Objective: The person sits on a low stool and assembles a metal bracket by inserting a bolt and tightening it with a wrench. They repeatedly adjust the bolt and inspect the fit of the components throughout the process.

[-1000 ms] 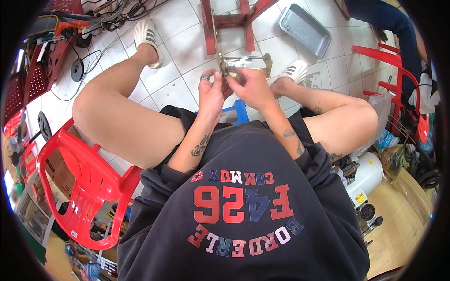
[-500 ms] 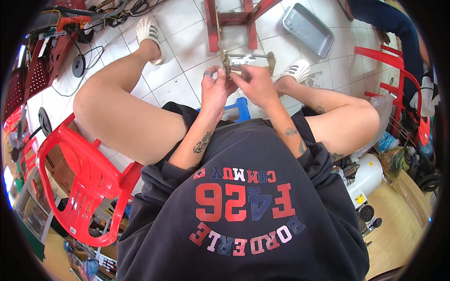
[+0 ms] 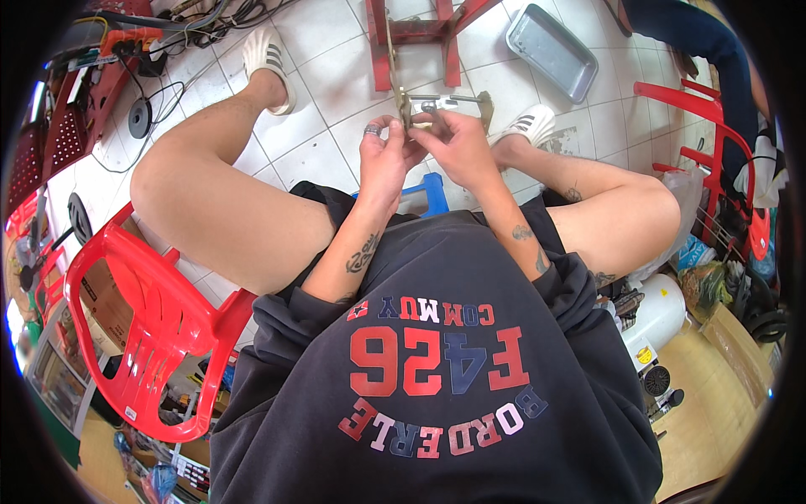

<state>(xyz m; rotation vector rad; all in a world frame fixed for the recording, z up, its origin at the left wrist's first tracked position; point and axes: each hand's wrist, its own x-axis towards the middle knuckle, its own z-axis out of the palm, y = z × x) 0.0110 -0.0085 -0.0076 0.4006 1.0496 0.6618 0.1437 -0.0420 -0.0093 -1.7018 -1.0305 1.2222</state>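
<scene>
Between my knees, both hands meet at the near end of a narrow metal bar (image 3: 392,63), which stands out from a red metal frame (image 3: 420,34). My left hand (image 3: 384,164) pinches this end between thumb and fingers; a ring sits on one finger. Close beside it, my right hand (image 3: 462,151) has thumb and forefinger pressed together at a small metal piece (image 3: 429,107), partly hidden by the fingers. Just beyond the right fingers lies a metal bracket with a crossbar (image 3: 485,105). The exact contact between fingertips and metal is hidden.
A grey metal tray (image 3: 554,55) lies on the tiled floor at the far right. Red plastic chairs (image 3: 159,311) stand on both sides. Part of a blue stool (image 3: 435,195) shows below my hands. Cables and a perforated red rack (image 3: 63,139) are at left; a white tank (image 3: 659,315) is at right.
The right hand's fingers have shifted slightly, and more of the small metal piece at their tips shows now. The left hand keeps its place.
</scene>
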